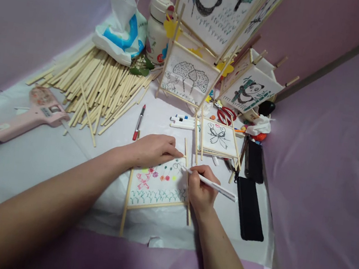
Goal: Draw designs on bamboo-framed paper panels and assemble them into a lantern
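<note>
My right hand (203, 189) is closed round a slim white pen (217, 186), its tip at the upper right of a framed drawing (158, 192). The sheet lies flat in a frame of thin wooden sticks and bears green grass, a pink figure, coloured flowers and a faint outline near the tip. My left hand (155, 150) lies palm down across the drawing's top edge, open, its index finger stretched to the upper right corner of the frame. The hand covers part of the upper drawing. A red-capped marker (138, 123) lies just beyond it.
A pink glue gun (23, 120) and a heap of wooden sticks (96, 82) lie left, with wipes (122, 33) and a bottle (157, 29) behind. Lantern-like stick frames with drawings (191, 74) stand ahead. Markers (182, 126), red scissors (226, 115), a small framed drawing (219, 136) and black phone-like objects (251, 209) sit right.
</note>
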A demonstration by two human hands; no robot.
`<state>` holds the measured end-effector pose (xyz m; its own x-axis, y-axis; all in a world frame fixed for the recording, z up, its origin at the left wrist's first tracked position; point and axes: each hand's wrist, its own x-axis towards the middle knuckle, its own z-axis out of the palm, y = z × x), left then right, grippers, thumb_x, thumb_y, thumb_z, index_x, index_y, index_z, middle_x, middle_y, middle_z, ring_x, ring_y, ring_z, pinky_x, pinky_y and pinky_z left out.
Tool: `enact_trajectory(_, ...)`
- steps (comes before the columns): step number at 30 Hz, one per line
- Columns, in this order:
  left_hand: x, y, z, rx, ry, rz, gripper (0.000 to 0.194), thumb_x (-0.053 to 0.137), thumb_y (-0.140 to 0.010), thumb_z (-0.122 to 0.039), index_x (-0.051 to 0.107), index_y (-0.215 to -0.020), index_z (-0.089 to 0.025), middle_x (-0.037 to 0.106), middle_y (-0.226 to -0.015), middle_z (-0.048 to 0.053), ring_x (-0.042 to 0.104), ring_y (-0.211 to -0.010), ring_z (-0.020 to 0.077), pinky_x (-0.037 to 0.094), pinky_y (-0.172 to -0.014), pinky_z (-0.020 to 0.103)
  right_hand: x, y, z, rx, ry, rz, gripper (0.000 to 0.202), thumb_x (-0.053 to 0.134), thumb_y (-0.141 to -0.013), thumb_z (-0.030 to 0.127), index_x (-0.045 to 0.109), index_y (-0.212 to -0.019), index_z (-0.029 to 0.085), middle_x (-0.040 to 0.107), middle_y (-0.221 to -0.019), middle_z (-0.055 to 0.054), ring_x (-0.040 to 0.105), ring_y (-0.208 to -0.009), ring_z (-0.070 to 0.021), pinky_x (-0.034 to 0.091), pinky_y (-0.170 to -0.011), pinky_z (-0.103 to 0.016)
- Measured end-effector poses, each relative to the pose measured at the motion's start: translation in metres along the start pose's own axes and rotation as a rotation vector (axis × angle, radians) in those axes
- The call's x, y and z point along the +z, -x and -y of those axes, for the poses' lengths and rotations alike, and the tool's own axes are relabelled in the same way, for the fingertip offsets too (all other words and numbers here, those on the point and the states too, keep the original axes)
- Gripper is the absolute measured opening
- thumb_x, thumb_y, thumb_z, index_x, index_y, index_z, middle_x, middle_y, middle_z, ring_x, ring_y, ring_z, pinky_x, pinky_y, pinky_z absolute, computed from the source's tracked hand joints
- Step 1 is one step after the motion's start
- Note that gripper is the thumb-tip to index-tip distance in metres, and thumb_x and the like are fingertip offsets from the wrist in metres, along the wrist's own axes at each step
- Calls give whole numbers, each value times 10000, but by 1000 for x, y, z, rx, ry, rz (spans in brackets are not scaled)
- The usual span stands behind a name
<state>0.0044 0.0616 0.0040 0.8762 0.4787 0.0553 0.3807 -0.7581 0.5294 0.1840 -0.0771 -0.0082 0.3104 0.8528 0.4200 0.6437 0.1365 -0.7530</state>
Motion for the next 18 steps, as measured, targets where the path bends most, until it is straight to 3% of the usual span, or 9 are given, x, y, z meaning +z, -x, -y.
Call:
enact_trajectory(6,0,-1,0,5,2,3,319,491,-994,-307,716,-1213,-363,648,-976,28,606,-914,180,397,-738,286,-1,-4,7,-91,13,89,163,521,-865,187,641,-757,214,655,-650,12,599,-579,-140,444,-559,-263)
enact_trajectory(18,0,-1,0,13,-2,-9,308,501,-989,-317,722,-1197,-368,642,-963,21,607,-908,178,401,-742,283,1,-5,7,-30,0,132,152,556,-884,221,675,-792,202,684,-646,9,624,-565,-133,478,-563,-246)
